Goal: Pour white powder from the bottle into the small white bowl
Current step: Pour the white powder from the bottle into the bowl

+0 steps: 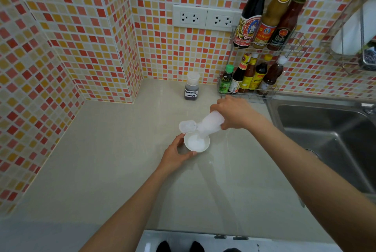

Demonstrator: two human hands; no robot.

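A small white bowl (200, 146) sits on the pale counter near the middle of the view, with white powder inside it. My left hand (176, 154) curls around the bowl's left and near side, thumb and fingers touching its rim. My right hand (234, 112) grips the base of a clear plastic bottle (209, 124) of white powder. The bottle is tilted steeply down to the left, its mouth over the bowl. Its flip lid (187, 126) hangs open to the left of the mouth. Powder streams from the mouth into the bowl.
A dark bottle labelled seasoning sauce (191, 89) stands at the back of the counter (114, 150). A wire rack (262, 52) of several sauce bottles stands at the back right. A steel sink (329, 129) lies to the right. Tiled walls close the left and back.
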